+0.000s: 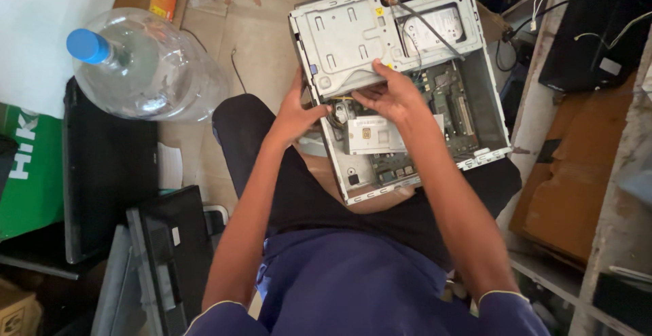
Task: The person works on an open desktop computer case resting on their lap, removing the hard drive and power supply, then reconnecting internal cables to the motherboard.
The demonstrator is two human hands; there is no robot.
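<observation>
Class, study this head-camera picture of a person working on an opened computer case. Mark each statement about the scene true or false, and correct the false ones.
1. The computer case lies open, its circuit board showing. True.
2. The left hand holds a screwdriver. False: no tool shows; it rests at the case's left edge.
3. The right hand is on the grey metal drive cage. True.
4. The big clear water bottle has a red cap. False: the cap is blue.
5. The bottle stands inside the case. False: it lies apart, to the left.
</observation>
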